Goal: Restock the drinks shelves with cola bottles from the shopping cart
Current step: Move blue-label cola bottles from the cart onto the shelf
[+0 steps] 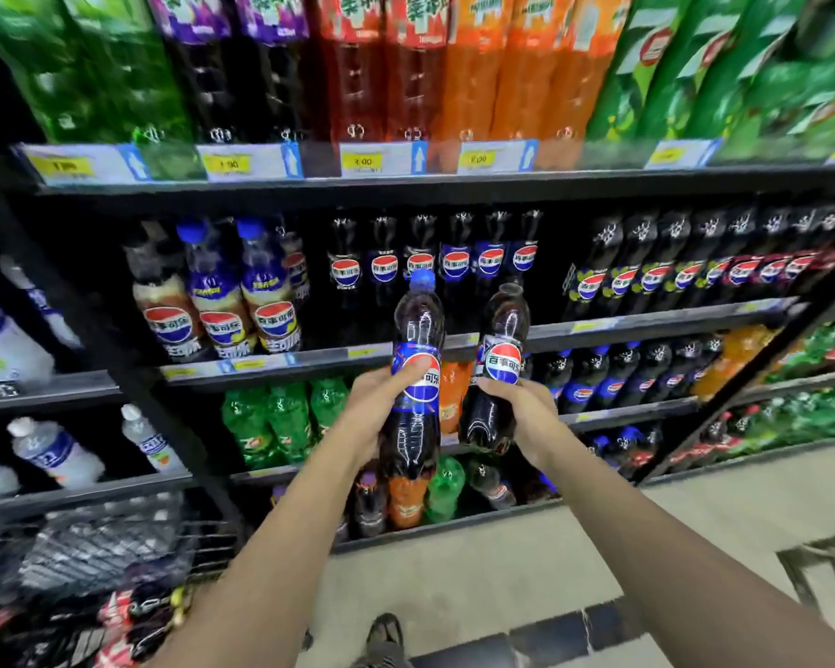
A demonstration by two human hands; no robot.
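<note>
Cola bottles point(418, 325) are held up in the middle of the frame, in front of the shelves point(406, 186). The left hand point(382, 409) wraps its fingers round the blue-cap bottle point(413, 441). The right hand point(526, 417) wraps its fingers round the black-cap bottle point(504, 320). The shopping cart point(116, 537) sits at the lower left.

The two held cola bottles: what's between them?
Nothing, in the head view: blue-capped dark cola bottle and black-capped dark cola bottle stand apart, an orange plastic soda bottle shelved behind the gap.

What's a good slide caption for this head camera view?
Left hand grips a blue-capped cola bottle, right hand a dark-capped bottle, facing drinks shelves.
</note>
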